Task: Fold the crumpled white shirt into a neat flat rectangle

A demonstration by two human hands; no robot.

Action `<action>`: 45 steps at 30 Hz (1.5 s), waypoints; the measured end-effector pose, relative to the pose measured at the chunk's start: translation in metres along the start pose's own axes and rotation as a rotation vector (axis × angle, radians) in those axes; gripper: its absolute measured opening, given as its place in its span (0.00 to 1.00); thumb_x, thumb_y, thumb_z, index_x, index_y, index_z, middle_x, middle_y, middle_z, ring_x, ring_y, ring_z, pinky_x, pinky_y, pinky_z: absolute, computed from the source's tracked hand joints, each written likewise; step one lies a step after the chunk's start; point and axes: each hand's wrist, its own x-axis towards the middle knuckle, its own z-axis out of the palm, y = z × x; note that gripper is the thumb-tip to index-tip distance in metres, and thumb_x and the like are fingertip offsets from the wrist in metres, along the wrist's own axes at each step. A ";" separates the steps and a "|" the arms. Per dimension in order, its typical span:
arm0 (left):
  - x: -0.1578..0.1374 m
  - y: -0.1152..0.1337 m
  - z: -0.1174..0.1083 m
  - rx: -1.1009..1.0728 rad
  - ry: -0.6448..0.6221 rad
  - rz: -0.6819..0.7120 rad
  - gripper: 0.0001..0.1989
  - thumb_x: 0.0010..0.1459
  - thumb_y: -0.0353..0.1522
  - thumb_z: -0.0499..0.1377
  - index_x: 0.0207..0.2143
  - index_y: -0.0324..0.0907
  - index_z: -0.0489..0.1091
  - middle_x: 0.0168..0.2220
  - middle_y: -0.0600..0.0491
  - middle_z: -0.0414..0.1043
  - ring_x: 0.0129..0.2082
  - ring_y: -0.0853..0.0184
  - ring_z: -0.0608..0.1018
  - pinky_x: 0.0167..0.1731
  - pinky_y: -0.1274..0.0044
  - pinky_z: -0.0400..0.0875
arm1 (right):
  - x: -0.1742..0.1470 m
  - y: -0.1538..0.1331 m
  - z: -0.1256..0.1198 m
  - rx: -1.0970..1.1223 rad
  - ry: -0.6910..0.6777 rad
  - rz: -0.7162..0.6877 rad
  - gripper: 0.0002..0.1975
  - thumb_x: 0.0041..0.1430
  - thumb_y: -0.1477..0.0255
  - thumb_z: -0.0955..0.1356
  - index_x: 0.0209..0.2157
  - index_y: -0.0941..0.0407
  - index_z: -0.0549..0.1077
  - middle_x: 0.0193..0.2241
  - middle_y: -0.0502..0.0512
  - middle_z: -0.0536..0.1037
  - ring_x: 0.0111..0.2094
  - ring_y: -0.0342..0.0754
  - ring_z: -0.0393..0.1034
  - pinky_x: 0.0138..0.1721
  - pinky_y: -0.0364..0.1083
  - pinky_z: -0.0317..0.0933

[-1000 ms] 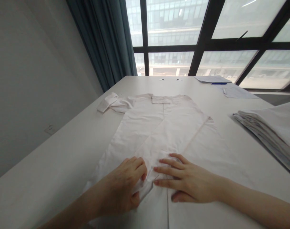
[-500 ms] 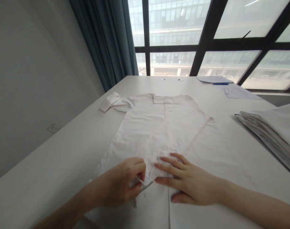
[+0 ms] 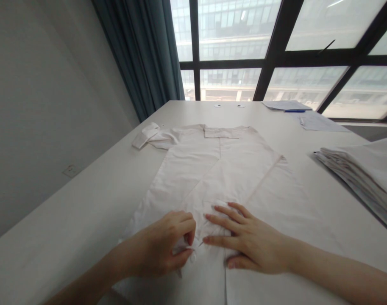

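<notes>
A white long-sleeved garment (image 3: pixel 238 169) lies spread on the white table, its collar end away from me and one sleeve folded out at the far left. My left hand (image 3: pixel 163 243) is closed in a pinch over its lower part. Something pale and thin shows at the fingertips, and a narrow end pokes out below the palm; what it is I cannot make out. Just right of that pinch, my right hand (image 3: pixel 252 239) rests flat on the cloth with fingers spread, across a vertical edge. A small dark sliver appears near its index fingertip.
On the right side of the table lies a stack of folded white cloth (image 3: pixel 365 169). Papers (image 3: pixel 287 105) and a blue pen (image 3: pixel 295 111) are at the far right. Beyond stand a window and a blue curtain (image 3: pixel 145 55); a wall runs along the left.
My left fingers have shifted slightly right, with the thumb tip nearer the right hand. Less of the thin grey edge shows between the hands. The right hand has barely moved left.
</notes>
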 end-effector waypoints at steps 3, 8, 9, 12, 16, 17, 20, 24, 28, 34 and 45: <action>0.002 -0.001 0.000 0.025 0.026 -0.039 0.04 0.56 0.25 0.53 0.32 0.42 0.61 0.35 0.55 0.65 0.37 0.67 0.68 0.38 0.76 0.62 | 0.000 0.000 0.001 -0.009 0.031 -0.025 0.28 0.67 0.53 0.58 0.66 0.43 0.54 0.70 0.53 0.45 0.69 0.59 0.36 0.64 0.66 0.38; 0.001 -0.004 0.003 0.013 0.072 -0.088 0.04 0.55 0.25 0.50 0.32 0.42 0.60 0.32 0.56 0.64 0.32 0.68 0.67 0.34 0.77 0.61 | -0.001 0.001 0.002 -0.029 0.066 -0.050 0.29 0.67 0.54 0.59 0.66 0.45 0.54 0.69 0.53 0.46 0.69 0.57 0.37 0.65 0.63 0.36; 0.001 -0.004 0.004 0.018 0.077 -0.083 0.04 0.54 0.25 0.50 0.31 0.42 0.59 0.32 0.56 0.64 0.32 0.68 0.67 0.34 0.77 0.61 | -0.001 0.001 0.002 -0.032 0.056 -0.045 0.29 0.67 0.54 0.58 0.66 0.45 0.54 0.70 0.53 0.46 0.69 0.57 0.37 0.65 0.63 0.36; 0.003 -0.005 0.007 0.038 0.108 -0.077 0.04 0.53 0.25 0.49 0.30 0.42 0.58 0.31 0.56 0.64 0.31 0.68 0.67 0.33 0.77 0.60 | -0.001 0.001 0.001 -0.037 0.045 -0.048 0.28 0.68 0.55 0.58 0.66 0.46 0.54 0.70 0.54 0.46 0.69 0.57 0.37 0.65 0.63 0.36; 0.007 -0.006 0.006 0.014 0.141 -0.119 0.04 0.52 0.25 0.48 0.30 0.43 0.58 0.30 0.56 0.64 0.30 0.68 0.66 0.32 0.76 0.60 | 0.000 0.002 -0.001 -0.051 0.033 -0.097 0.26 0.70 0.57 0.57 0.66 0.45 0.54 0.69 0.52 0.48 0.69 0.55 0.39 0.65 0.62 0.35; 0.007 -0.006 0.005 0.010 0.141 -0.122 0.04 0.52 0.25 0.49 0.29 0.43 0.58 0.30 0.56 0.64 0.29 0.68 0.66 0.32 0.77 0.60 | 0.000 0.002 -0.002 -0.053 0.025 -0.103 0.26 0.70 0.57 0.57 0.66 0.45 0.55 0.69 0.51 0.49 0.69 0.54 0.38 0.65 0.62 0.34; 0.007 -0.006 0.005 0.033 0.119 -0.094 0.05 0.50 0.25 0.49 0.29 0.43 0.58 0.29 0.56 0.63 0.29 0.69 0.66 0.31 0.77 0.61 | 0.000 0.003 -0.001 -0.041 0.045 -0.080 0.26 0.69 0.56 0.58 0.65 0.44 0.56 0.69 0.52 0.50 0.69 0.56 0.39 0.65 0.63 0.36; 0.004 -0.004 0.006 0.088 0.102 -0.006 0.10 0.49 0.22 0.50 0.33 0.43 0.59 0.33 0.55 0.65 0.33 0.68 0.68 0.35 0.77 0.64 | 0.000 0.002 0.000 -0.009 0.070 -0.035 0.27 0.67 0.55 0.60 0.65 0.42 0.56 0.69 0.53 0.51 0.68 0.58 0.41 0.64 0.64 0.39; 0.002 -0.004 0.006 0.105 0.051 0.150 0.17 0.49 0.17 0.50 0.38 0.44 0.63 0.40 0.53 0.66 0.40 0.67 0.69 0.41 0.78 0.66 | 0.000 0.001 -0.001 0.007 0.056 -0.014 0.27 0.67 0.55 0.60 0.65 0.42 0.56 0.68 0.52 0.51 0.68 0.60 0.42 0.63 0.66 0.40; 0.003 -0.006 0.009 0.264 0.035 0.242 0.13 0.50 0.18 0.54 0.34 0.42 0.67 0.41 0.51 0.66 0.40 0.65 0.70 0.42 0.76 0.67 | 0.000 0.001 0.000 0.007 0.077 -0.012 0.27 0.66 0.54 0.61 0.65 0.42 0.57 0.68 0.52 0.53 0.68 0.58 0.43 0.64 0.64 0.39; 0.004 0.005 0.020 0.384 0.075 0.161 0.04 0.58 0.27 0.60 0.37 0.41 0.67 0.43 0.48 0.69 0.42 0.60 0.70 0.45 0.68 0.66 | 0.000 0.003 0.000 0.032 0.099 -0.014 0.24 0.67 0.58 0.61 0.62 0.47 0.62 0.67 0.54 0.57 0.67 0.56 0.45 0.65 0.62 0.38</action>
